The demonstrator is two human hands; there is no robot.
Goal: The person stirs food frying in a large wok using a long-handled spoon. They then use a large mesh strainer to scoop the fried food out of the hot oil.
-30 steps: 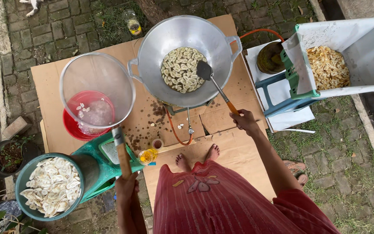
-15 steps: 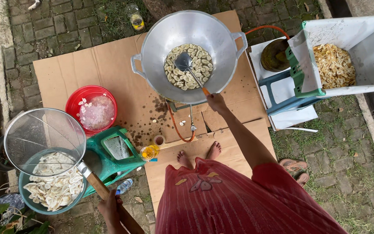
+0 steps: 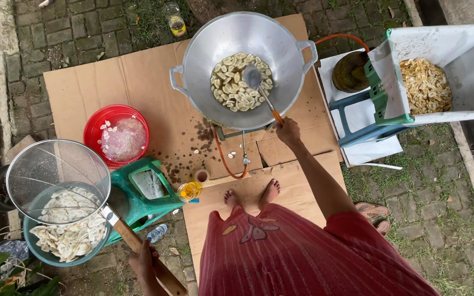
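Gripping the spatula (image 3: 263, 92) handle, my right hand (image 3: 289, 131) is closed at frame centre, its blade among the chips (image 3: 236, 83) in the wok (image 3: 246, 66) at top. My left hand (image 3: 145, 266), lower left, is wrapped around the strainer (image 3: 57, 181) handle, mesh above the bowl (image 3: 67, 233).

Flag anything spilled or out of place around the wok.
Dark splatter stains mark the cardboard just below the wok, with a few pale slices lying loose there. A plastic bottle lies on its side on the paving by the green stool.
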